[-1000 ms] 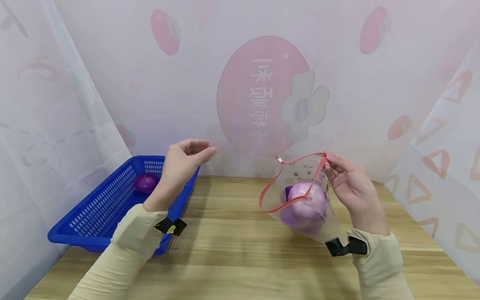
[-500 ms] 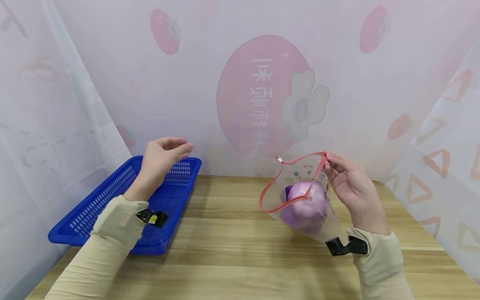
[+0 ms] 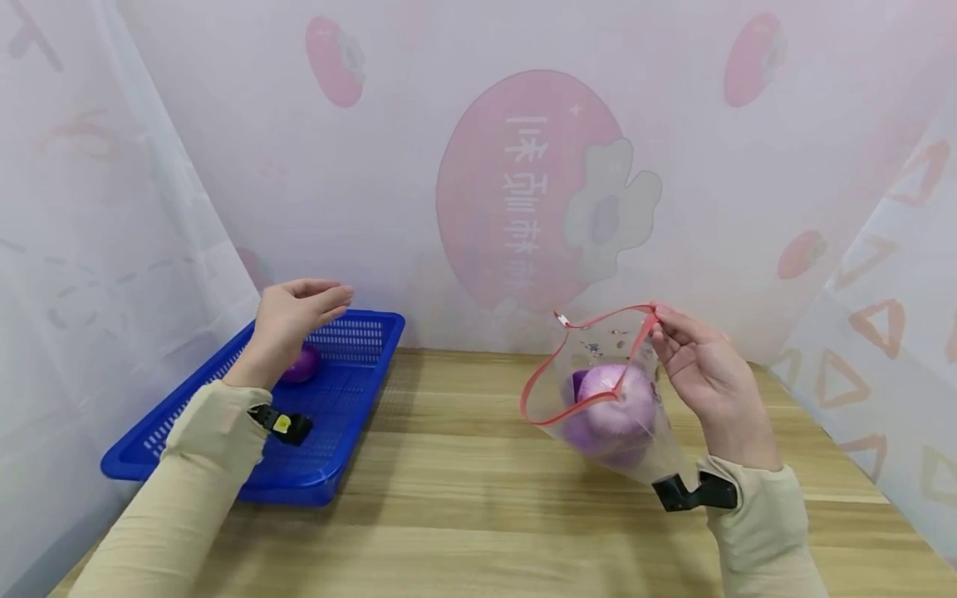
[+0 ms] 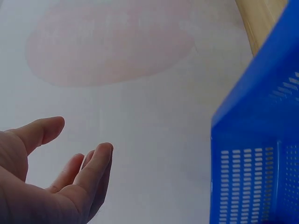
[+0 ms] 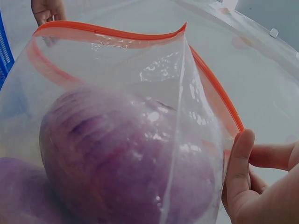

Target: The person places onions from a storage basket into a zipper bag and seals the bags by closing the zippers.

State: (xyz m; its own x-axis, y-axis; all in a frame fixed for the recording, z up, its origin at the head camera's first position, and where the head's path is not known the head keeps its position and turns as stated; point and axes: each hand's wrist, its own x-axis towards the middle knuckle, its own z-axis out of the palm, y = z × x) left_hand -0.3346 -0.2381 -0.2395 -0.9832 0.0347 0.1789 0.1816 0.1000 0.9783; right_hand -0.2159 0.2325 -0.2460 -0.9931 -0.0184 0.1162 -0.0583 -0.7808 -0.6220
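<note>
My left hand [image 3: 287, 320] hovers above the blue basket [image 3: 387, 353], palm turned inward and fingers loosely bent. In the left wrist view, a gap shows between the thumb [image 4: 46, 130] and the other fingers, with nothing held. Partly hidden behind that hand, a shiny purple round thing, like an onion [image 3: 302, 365], lies in the basket. My right hand [image 3: 714, 378] pinches the red-edged mouth of a clear zip bag [image 3: 553, 415], which gapes open. Inside are a large pale purple ball-shaped thing, also onion-like [image 3: 616, 403], and darker purple things partly hidden by it.
The wooden table [image 3: 449, 457] extends between basket and bag. A pale printed cloth [image 3: 374, 208] hangs behind it, with more cloth at both sides. Each wrist carries a black camera mount [image 3: 691, 492].
My left hand has moved left, from near the basket's right side to over its middle, holding nothing. The right hand still grips the bag, which has stayed in place.
</note>
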